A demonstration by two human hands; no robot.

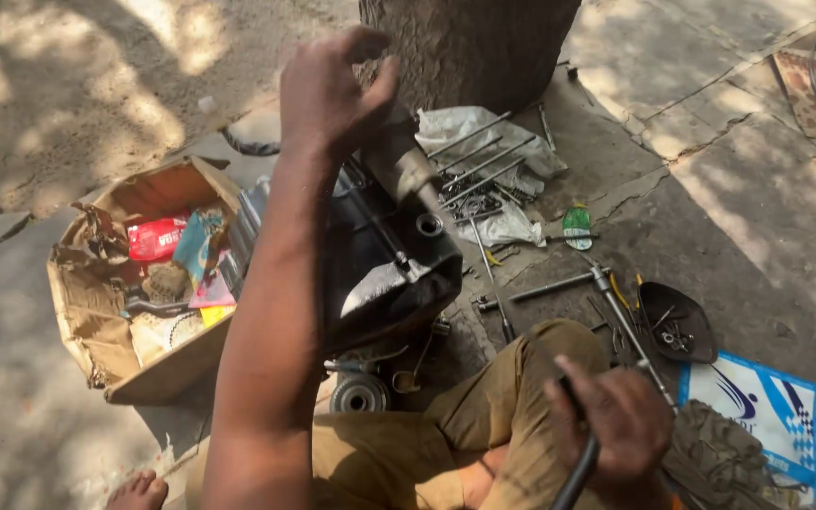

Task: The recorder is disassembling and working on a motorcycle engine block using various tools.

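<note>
On the ground before the tree trunk (469, 42), a black engine part (384, 264) is steadied from above by the left hand (332, 90), its grip loosely curled, holding nothing clearly. A black rod (573, 477) is clasped tightly by the right hand (616, 425) above the knee.

The engine case (384, 274) is dark metal, glossy where light strikes it. The box (96, 312) is worn brown cardboard, matt and creased. Long rods (484, 165) are bare shiny metal, lying on crumpled white cloth (465, 127). The tree trunk (469, 42) is rough bark; the ground (739, 189) is cracked, dusty concrete.
</note>
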